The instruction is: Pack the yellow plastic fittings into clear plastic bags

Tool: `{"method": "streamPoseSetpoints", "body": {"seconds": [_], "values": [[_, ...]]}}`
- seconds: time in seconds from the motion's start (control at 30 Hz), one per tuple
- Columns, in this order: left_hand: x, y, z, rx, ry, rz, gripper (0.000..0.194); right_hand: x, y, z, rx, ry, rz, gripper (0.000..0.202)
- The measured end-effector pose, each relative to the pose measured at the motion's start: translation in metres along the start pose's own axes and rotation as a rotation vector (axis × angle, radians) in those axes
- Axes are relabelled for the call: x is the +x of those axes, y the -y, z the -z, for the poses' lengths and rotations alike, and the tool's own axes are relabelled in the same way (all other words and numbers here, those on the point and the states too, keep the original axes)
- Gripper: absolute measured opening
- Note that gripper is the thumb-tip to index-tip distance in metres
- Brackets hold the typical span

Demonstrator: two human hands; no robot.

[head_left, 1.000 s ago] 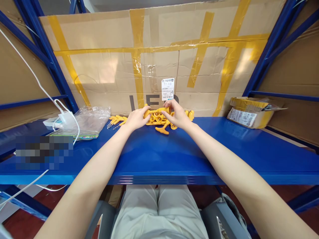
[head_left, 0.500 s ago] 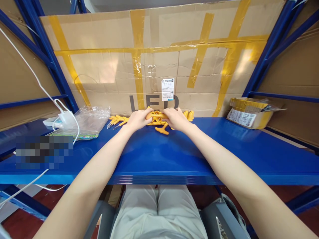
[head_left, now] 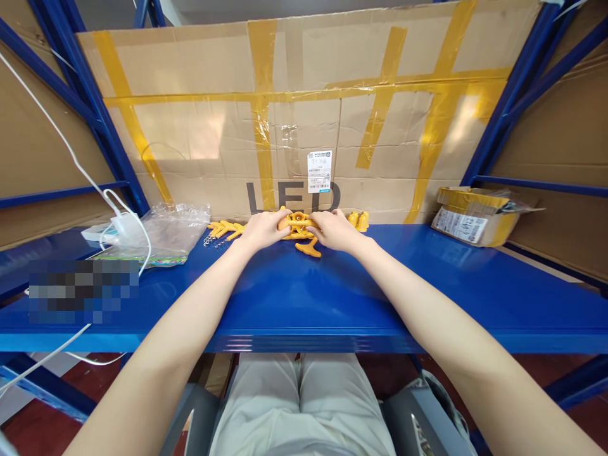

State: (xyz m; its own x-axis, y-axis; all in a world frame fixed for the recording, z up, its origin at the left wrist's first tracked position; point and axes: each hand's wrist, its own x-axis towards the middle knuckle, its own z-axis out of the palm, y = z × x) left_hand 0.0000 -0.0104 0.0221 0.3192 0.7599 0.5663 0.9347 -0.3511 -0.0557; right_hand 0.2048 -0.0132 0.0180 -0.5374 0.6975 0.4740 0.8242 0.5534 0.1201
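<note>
Both hands hold one yellow plastic piece [head_left: 298, 223] above the back of the blue table. My left hand [head_left: 260, 229] is closed on its left end, and my right hand [head_left: 335, 229] grips the right end. Just below, between the hands, lies a yellow T-shaped handle [head_left: 308, 248]. Several yellow spiral-shaped parts [head_left: 228, 228] and small metal screws [head_left: 216, 241] are to the left of my left hand. Beyond my right hand stand yellow pieces [head_left: 358, 220]. My fingers partly cover the held piece.
A clear plastic bag [head_left: 175, 225] and a white plug with cables [head_left: 128, 228] lie at the left, behind a blurred dark object [head_left: 83, 285]. An open cardboard box [head_left: 475, 218] sits at the right. A large taped cardboard sheet [head_left: 190, 139] backs the blue table [head_left: 304, 304].
My right hand has shifted very slightly, and the held yellow piece has turned or tilted a little between my hands. Both hands keep their grip.
</note>
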Motion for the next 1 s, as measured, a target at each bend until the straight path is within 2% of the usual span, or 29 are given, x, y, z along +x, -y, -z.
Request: {"method": "streamPoseSetpoints", "body": {"seconds": [0.43, 0.63, 0.77, 1.0], "values": [[0.0008, 0.0004, -0.0015, -0.030, -0.034, -0.014, 0.044, 0.0006, -0.0023, 0.0011, -0.040, -0.177, 0.014, 0.016], [0.0004, 0.0019, -0.0015, -0.015, -0.020, -0.009, 0.044, -0.0004, -0.0046, -0.0028, 0.017, -0.098, 0.043, 0.029], [0.0004, 0.0039, -0.0031, 0.008, -0.006, -0.008, 0.044, 0.0008, -0.0038, -0.0042, 0.014, -0.041, 0.045, 0.030], [0.0008, 0.0023, -0.0028, 0.004, 0.000, -0.021, 0.044, 0.0003, -0.0010, 0.0002, -0.032, -0.083, 0.033, 0.019]]}}
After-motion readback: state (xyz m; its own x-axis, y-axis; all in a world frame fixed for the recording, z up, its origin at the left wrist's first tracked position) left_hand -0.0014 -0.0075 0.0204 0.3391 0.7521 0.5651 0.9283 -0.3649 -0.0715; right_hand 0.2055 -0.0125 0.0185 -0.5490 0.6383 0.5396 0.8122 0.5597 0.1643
